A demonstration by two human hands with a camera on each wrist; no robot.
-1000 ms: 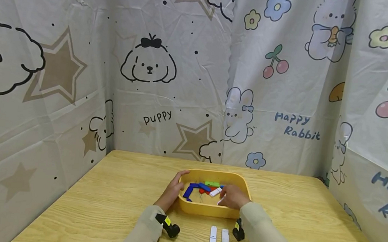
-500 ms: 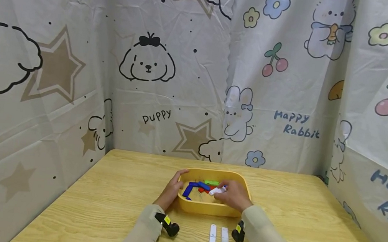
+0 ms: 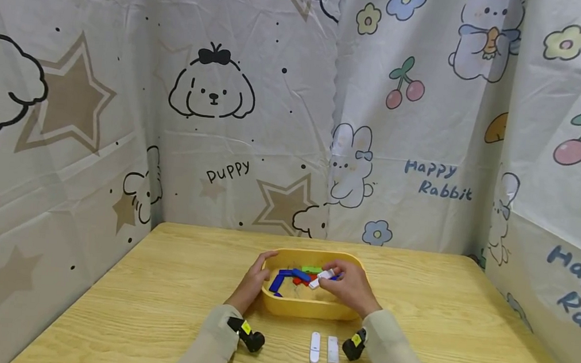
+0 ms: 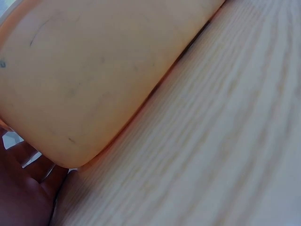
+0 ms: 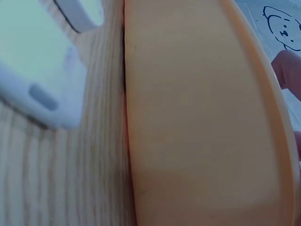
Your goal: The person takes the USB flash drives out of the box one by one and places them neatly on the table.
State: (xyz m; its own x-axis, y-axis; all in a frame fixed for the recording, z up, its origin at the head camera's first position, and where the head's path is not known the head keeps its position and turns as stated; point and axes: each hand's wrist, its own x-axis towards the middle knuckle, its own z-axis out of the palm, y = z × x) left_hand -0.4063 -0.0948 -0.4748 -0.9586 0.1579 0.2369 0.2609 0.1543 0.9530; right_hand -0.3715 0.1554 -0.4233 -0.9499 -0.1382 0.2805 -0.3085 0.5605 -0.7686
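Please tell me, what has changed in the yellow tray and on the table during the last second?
The right hand has moved from the tray's near right part toward its middle, and the white piece that lay loose there is now pinched in its fingers. The left hand still grips the left rim of the yellow tray. The blue, red and green pieces and the two white pieces on the table stayed where they were.

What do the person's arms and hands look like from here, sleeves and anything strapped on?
Both arms wear long beige sleeves. The left hand and right hand are bare, no gloves. Each wrist carries a small black camera unit with a yellow marking, left and right. No cables show.
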